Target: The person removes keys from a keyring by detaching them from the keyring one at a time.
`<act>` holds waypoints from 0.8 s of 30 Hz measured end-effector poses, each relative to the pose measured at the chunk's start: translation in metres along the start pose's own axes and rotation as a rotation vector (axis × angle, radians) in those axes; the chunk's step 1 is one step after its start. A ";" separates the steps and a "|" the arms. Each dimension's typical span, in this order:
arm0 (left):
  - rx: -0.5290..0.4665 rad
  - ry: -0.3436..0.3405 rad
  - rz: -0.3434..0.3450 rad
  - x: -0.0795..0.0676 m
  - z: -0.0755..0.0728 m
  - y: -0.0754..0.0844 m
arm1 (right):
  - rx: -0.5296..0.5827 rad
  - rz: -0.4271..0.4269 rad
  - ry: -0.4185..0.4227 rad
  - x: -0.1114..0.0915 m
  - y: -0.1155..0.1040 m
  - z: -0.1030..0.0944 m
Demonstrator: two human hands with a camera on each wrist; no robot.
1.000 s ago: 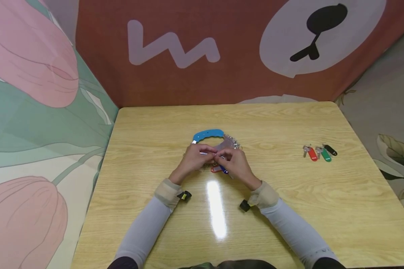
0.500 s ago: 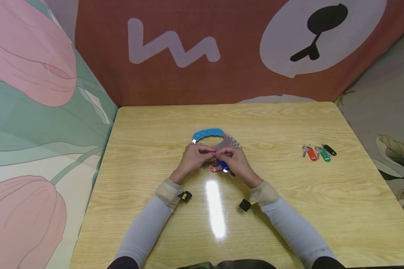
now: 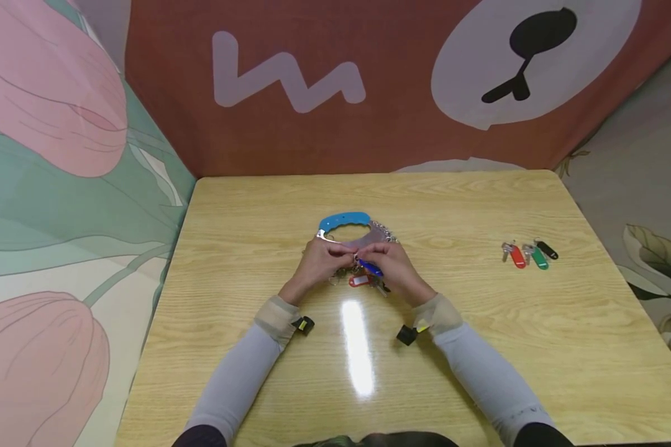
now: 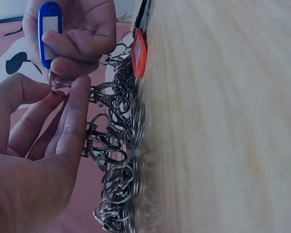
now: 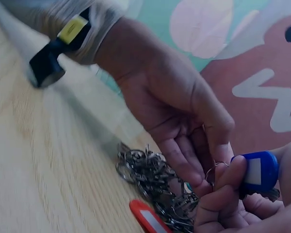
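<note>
The blue key tag (image 4: 50, 34) is held above the tabletop (image 3: 246, 360), between the two hands. The right hand (image 3: 397, 267) has its grip clamped on the tag, thumb across it; the left hand's (image 3: 317, 264) grip is pinched on the tag's split ring (image 4: 58, 92). Just beside hang clustered metal clips and rings (image 4: 119, 184), with a red tag (image 3: 360, 281) near. Beyond the hands arches a blue handle (image 3: 344, 219). Well apart, to the right, lie red (image 3: 517, 256), green (image 3: 539, 258) and black tags (image 3: 547, 249) with keys (image 3: 506, 249).
</note>
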State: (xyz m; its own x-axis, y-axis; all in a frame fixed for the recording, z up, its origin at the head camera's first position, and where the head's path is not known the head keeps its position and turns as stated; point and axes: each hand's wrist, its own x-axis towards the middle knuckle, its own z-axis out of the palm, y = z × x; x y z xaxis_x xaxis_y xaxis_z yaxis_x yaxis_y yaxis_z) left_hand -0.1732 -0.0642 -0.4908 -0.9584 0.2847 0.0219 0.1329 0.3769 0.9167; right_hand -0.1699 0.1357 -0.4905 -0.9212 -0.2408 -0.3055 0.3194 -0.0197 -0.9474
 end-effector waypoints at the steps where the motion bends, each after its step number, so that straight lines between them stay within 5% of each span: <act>1: 0.011 -0.002 0.004 0.000 -0.001 0.000 | 0.055 0.019 -0.014 0.001 0.000 0.000; 6: 0.026 -0.033 0.032 -0.001 -0.004 0.002 | 0.260 0.109 -0.080 0.002 0.000 -0.001; 10: -0.004 -0.076 0.016 -0.001 -0.005 0.003 | 0.221 0.107 -0.087 0.002 -0.001 -0.003; 16: -0.034 -0.095 -0.015 0.001 -0.005 0.005 | -0.183 -0.081 -0.094 -0.001 -0.007 -0.006; 20: -0.025 -0.089 -0.022 0.002 -0.005 0.006 | -0.583 -0.342 -0.110 -0.005 -0.013 -0.007; 24: -0.001 -0.078 -0.025 0.003 -0.006 0.006 | -0.867 -0.608 -0.125 -0.006 -0.016 -0.008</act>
State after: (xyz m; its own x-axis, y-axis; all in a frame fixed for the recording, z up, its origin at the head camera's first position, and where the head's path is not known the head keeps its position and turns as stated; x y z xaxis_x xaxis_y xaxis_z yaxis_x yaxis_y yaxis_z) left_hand -0.1769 -0.0663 -0.4825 -0.9387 0.3432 -0.0318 0.1091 0.3835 0.9171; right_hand -0.1715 0.1455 -0.4742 -0.8276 -0.5219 0.2067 -0.4989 0.5151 -0.6970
